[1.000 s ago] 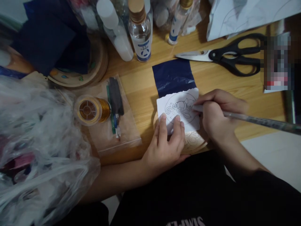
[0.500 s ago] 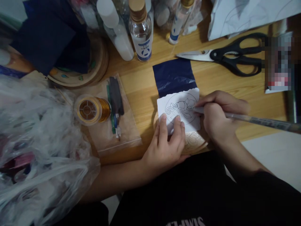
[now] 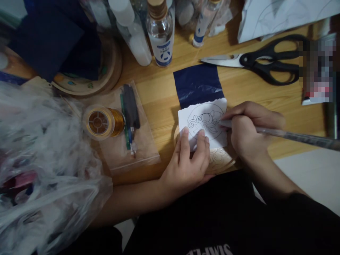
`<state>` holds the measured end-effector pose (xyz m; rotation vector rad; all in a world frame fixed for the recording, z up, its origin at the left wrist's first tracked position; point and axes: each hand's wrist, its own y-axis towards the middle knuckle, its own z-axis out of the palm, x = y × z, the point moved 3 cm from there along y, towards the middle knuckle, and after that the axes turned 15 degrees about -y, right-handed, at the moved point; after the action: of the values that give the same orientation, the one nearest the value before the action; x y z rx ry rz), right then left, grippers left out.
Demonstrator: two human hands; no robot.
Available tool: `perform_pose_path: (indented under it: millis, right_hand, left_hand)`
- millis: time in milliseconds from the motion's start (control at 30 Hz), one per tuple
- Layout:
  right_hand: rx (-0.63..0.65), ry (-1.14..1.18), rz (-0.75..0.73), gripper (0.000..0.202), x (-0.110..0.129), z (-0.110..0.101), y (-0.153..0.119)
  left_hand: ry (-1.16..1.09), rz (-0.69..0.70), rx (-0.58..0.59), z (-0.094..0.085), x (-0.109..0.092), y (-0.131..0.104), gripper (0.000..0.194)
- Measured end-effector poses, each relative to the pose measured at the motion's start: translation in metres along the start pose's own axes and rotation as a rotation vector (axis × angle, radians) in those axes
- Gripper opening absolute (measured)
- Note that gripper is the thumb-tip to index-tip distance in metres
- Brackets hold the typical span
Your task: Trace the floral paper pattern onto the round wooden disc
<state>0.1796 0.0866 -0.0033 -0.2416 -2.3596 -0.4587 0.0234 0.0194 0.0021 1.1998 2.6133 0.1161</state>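
My right hand (image 3: pixel 247 129) is closed around a grey pen (image 3: pixel 289 135), its tip on the right part of a flower drawing. The drawing is on a small white paper (image 3: pixel 186 117) with torn edges. My left hand (image 3: pixel 188 163) presses on the paper's lower edge with its fingers apart; its thumb is mostly hidden below. Dark blue sheet (image 3: pixel 198 83) sticks out above the paper. Beneath lies a round wooden piece (image 3: pixel 219 159) with lines on it, partly covered.
Black-handled scissors (image 3: pixel 262 62) lie at the upper right. Bottles (image 3: pixel 162 42) stand at the back. To the left are a gold wire spool (image 3: pixel 103 123), a clear bag (image 3: pixel 146 148) with tools, and a large plastic bag (image 3: pixel 53 177).
The view has shifted slightly, so the bottles and scissors sit a little differently. Both hands keep nearly the same place on the paper and pen.
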Motion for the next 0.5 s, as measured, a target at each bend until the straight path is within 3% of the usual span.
perform_pose_path:
  millis: [500]
  right_hand:
    - [0.031,-0.011,-0.047,0.024,0.0008,-0.0011,0.0000]
  left_hand:
    - [-0.006,0.001,0.018,-0.0008,-0.0002,0.0003,0.079]
